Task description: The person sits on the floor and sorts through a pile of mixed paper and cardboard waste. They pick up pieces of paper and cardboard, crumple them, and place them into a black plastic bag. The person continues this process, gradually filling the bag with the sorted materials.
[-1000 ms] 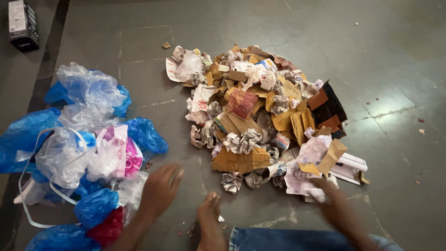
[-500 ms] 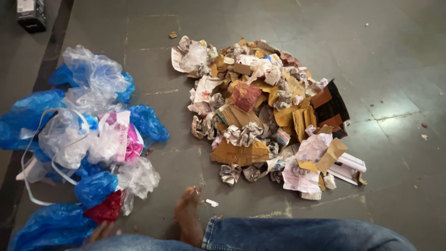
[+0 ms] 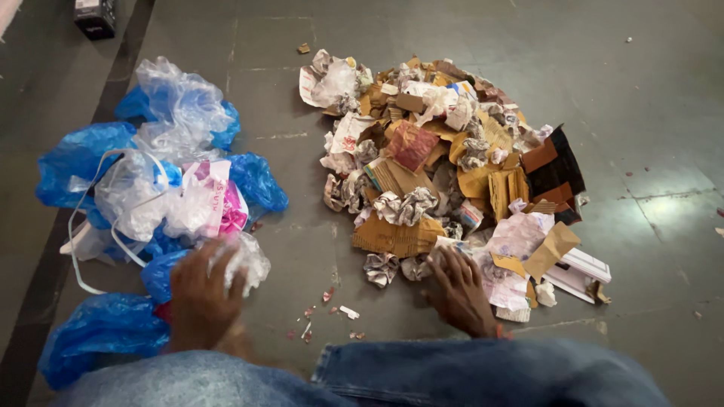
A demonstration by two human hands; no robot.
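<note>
Hands sit on separate piles on the grey floor [image 3: 467,30]. Our left hand [image 3: 202,290] lies blurred on a clear plastic bag [image 3: 245,260] at the near edge of the bag pile [image 3: 162,173]; we cannot tell its grip. Our right hand [image 3: 460,290], fingers spread, rests on crumpled paper [image 3: 501,283] at the near edge of the paper and cardboard pile [image 3: 445,158]. Denim-clad legs [image 3: 483,373] hide both wrists.

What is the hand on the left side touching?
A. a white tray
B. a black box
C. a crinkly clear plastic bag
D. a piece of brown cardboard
C: the left hand rests on a clear plastic bag at the edge of the heap of blue and clear bags.
</note>
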